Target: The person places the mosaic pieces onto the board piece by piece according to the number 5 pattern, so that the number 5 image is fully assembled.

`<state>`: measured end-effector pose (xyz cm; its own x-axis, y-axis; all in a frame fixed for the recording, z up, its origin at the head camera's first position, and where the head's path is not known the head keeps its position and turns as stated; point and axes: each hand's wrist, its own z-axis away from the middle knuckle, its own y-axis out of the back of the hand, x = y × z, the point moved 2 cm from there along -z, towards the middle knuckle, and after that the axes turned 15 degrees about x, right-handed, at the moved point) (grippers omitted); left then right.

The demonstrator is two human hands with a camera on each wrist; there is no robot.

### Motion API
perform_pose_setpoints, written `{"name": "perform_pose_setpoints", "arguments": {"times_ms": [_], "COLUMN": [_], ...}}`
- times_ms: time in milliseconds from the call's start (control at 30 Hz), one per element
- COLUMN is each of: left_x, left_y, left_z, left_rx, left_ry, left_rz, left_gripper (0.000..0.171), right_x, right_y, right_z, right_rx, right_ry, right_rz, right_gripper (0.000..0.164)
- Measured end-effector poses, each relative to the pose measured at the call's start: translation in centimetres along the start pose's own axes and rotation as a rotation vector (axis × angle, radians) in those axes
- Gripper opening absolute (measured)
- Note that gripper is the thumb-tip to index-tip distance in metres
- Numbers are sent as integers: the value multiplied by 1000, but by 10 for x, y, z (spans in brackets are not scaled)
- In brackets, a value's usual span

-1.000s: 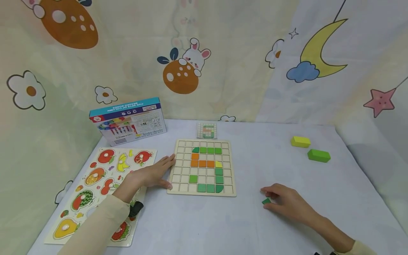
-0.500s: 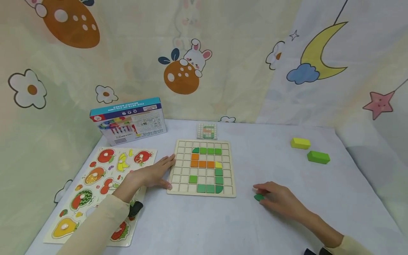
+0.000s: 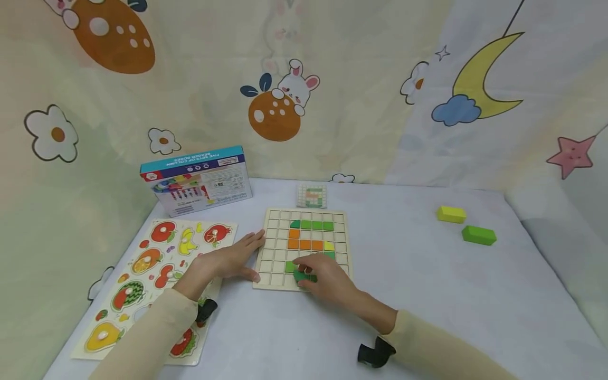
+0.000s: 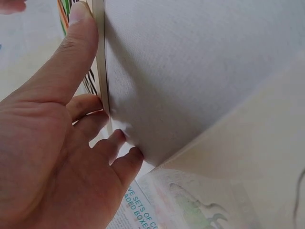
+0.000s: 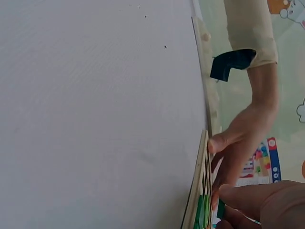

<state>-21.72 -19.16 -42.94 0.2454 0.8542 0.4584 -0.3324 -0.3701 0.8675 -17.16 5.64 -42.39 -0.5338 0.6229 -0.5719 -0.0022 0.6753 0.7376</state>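
A pale wooden grid board (image 3: 273,255) lies in the middle of the table, with green, orange and yellow tiles in some of its squares. My left hand (image 3: 228,262) rests against the board's left edge; in the left wrist view its thumb and fingertips touch the rim. Over the lower rows my right hand (image 3: 331,278) pinches a small dark green tile (image 5: 220,210) between thumb and fingers. That hand covers the lower right squares. A bright green tile (image 3: 290,267) sits in a square just left of the pinched piece.
A fruit knob puzzle (image 3: 166,264) lies under my left forearm. Behind it stands a printed box (image 3: 199,182). A small pattern card (image 3: 312,196) is beyond the board. Yellow (image 3: 451,214) and green blocks (image 3: 478,235) lie at the right.
My right hand has carried the dark green tile leftward from the bare table to over the board's lower rows. The left hand has stayed at the board's edge.
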Motion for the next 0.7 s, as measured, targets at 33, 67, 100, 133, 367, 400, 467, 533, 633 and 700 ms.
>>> {"name": "perform_pose_setpoints", "arguments": {"times_ms": [33, 67, 100, 133, 367, 400, 467, 533, 633, 700], "left_x": [0, 0, 0, 0, 2, 2, 2, 2, 1, 0], "left_y": [0, 0, 0, 0, 2, 2, 2, 2, 1, 1], "left_z": [0, -1, -1, -1, -1, -1, -1, -1, -1, 0], "left_rx": [0, -1, -1, -1, 1, 2, 0, 0, 2, 5], "left_ry": [-3, -5, -8, -9, -10, -15, -17, -21, -16, -17], "left_rz": [-6, -9, -10, -12, -12, -10, -5, -1, 3, 5], "left_gripper": [99, 99, 99, 99, 100, 100, 100, 100, 100, 100], "right_x": [-2, -4, -5, -6, -10, -10, -10, -10, -8, -7], "right_y": [-6, -10, -15, -18, -29, -29, -28, -27, -26, -27], "right_z": [-2, -3, -4, -5, -7, -6, -5, -4, -3, -3], "right_rx": [-6, -11, -12, -7, 26, 31, 41, 52, 64, 71], "right_ry": [-2, -4, -4, 4, 65, 72, 86, 91, 95, 98], "right_rz": [10, 20, 33, 46, 129, 140, 148, 142, 132, 129], "right_gripper": [39, 39, 39, 39, 39, 40, 40, 39, 38, 37]}}
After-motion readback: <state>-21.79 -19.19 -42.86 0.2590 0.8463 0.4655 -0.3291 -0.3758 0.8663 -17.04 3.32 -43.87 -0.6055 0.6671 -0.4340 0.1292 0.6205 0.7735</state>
